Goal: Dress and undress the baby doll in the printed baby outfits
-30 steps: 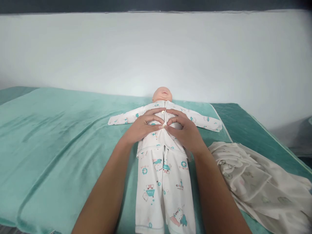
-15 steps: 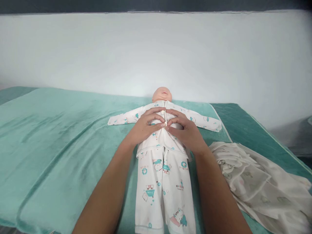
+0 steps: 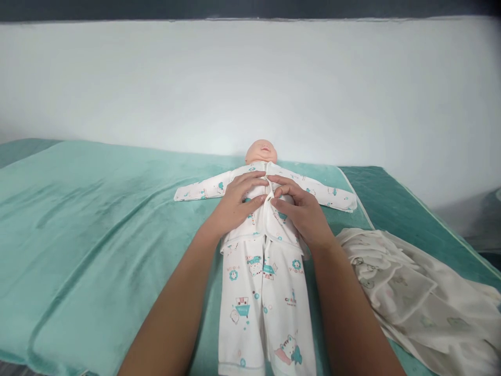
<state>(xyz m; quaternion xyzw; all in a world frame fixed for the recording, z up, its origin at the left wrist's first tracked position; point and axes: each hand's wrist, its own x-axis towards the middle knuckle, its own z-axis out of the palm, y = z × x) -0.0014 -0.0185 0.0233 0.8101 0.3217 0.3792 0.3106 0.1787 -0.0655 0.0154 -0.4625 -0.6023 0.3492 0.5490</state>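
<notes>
A doll (image 3: pixel 261 151) lies on its back, dressed in a white printed baby shirt (image 3: pixel 245 224) and matching trousers (image 3: pixel 240 292). My left hand (image 3: pixel 241 201) rests on the shirt's chest, thumb and fingers apart beside the front opening. On the other side, my right hand (image 3: pixel 299 206) pinches the front edge of the shirt between thumb and fingers. That edge is lifted in a fold, and a small slit like a buttonhole shows in it. My hands hide part of the chest, and no button is plainly visible now.
Beneath the doll spreads a green plush cover (image 3: pixel 109 224) with creases on the left. A crumpled sheer white cloth (image 3: pixel 415 292) lies to the right of my right forearm. Behind the doll's head rises a white wall (image 3: pixel 250 83).
My thumbs, close together over the front opening before, are now farther apart. My right hand has drawn the shirt edge up and to the right. The upper button has gone out of sight.
</notes>
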